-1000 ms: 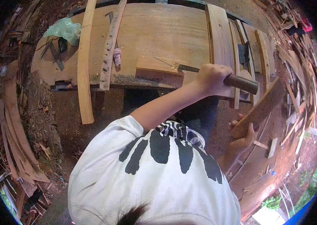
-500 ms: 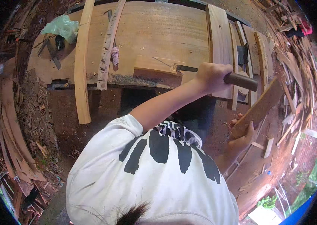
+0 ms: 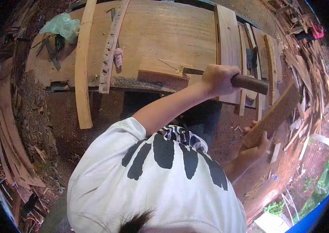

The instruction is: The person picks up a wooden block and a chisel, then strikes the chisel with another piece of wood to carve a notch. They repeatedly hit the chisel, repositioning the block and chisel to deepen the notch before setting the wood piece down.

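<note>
My right hand (image 3: 254, 144) has lifted the flat wooden board (image 3: 274, 115) a little higher than a moment ago, fingers clenched around its lower end, so it now stands nearer the chisel's dark handle (image 3: 250, 82). My left hand (image 3: 217, 79) has not moved: it grips the chisel (image 3: 226, 77) with the blade set against the notch in the small wooden block (image 3: 162, 70) at the tabletop (image 3: 160, 31) front edge. Planks (image 3: 226, 39) crowd the bench to the right; the air between board and handle is open.
</note>
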`<state>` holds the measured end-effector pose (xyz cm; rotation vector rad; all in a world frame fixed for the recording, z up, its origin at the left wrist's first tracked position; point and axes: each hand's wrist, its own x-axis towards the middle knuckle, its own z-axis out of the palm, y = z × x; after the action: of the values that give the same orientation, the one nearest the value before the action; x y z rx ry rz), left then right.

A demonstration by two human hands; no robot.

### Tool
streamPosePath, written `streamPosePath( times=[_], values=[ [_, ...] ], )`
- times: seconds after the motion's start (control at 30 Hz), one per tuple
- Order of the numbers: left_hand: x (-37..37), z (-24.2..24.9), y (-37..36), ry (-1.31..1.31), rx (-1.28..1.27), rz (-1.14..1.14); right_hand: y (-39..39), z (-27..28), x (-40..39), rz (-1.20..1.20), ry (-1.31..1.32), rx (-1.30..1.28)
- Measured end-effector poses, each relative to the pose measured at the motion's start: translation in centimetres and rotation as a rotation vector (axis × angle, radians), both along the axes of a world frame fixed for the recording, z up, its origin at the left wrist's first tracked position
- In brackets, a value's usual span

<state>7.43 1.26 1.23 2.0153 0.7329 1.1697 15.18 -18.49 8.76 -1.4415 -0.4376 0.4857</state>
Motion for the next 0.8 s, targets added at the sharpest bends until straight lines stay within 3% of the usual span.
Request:
streamPosePath(
  times=[0.4,0.47,0.6,0.67,0.8],
  values=[
    [-0.7,0.0,-0.6,0.0,0.004,-0.039,-0.7,1.5,-0.7,-0.018,0.014,0.006],
    [-0.7,-0.1,-0.7,0.007,0.006,-0.035,-1.7,0.8,0.4,0.106,0.221,0.159],
    [-0.8,0.1,-0.7,-0.015,-0.002,-0.032,-1.6,1.3,0.0,0.117,0.103,0.202],
    [-0.6,-0.1,-0.7,-0.011,0.004,-0.025,-1.2,3.4,-1.0,0.15,-0.113,-0.272],
    [-0.5,-0.1,-0.6,-0.026,0.02,0.01,-1.8,1.3,0.5,0.134,-0.114,-0.113]
  ],
)
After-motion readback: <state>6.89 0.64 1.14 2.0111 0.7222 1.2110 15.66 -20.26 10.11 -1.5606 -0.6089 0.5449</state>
